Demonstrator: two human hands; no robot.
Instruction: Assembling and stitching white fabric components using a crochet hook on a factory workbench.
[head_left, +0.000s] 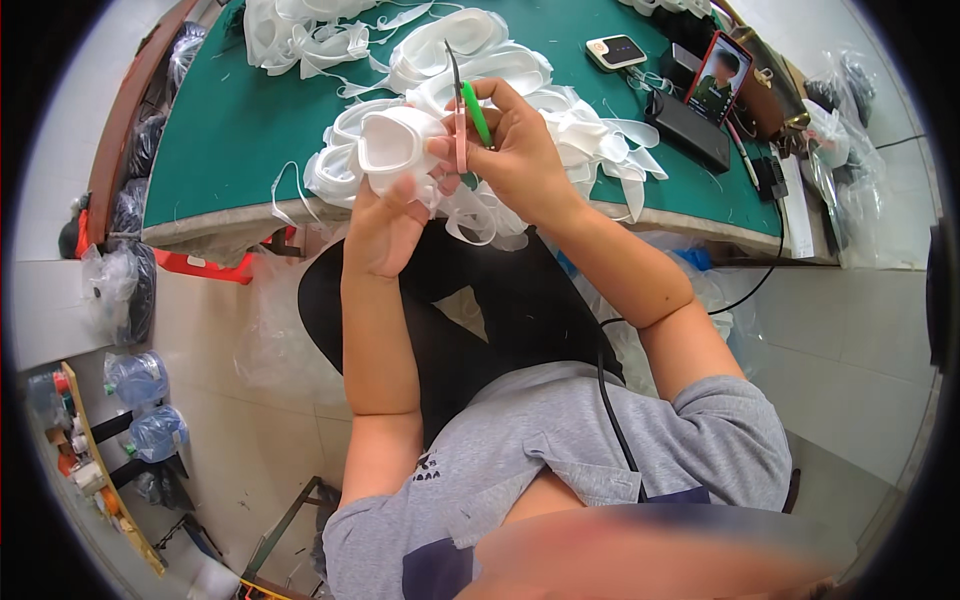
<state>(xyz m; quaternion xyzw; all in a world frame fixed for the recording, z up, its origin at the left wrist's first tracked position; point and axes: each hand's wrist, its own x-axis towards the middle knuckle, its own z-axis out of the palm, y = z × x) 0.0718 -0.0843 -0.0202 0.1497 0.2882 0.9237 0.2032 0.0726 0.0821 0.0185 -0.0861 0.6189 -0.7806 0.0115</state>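
Note:
Over the near edge of the table, my left hand (pixel 388 225) is closed around a white cup-shaped fabric piece (pixel 388 140), its rounded opening turned up. My right hand (pixel 515 150) grips small thread snips (pixel 473 108) with green and pink handles. Their dark blade points up and away from me. The fingertips of both hands meet at the right side of the fabric piece. Behind and beside them lies a loose heap of similar white pieces (pixel 455 48) with narrow straps. Some straps hang over the table edge below my hands.
The green table (pixel 220 140) also carries a white pocket device (pixel 615 52), a black power bank (pixel 688 130), a propped phone (pixel 718 78) and a brown bag (pixel 775 100) at right. A black cable runs down past my right arm. Water bottles (pixel 158 432) stand at lower left.

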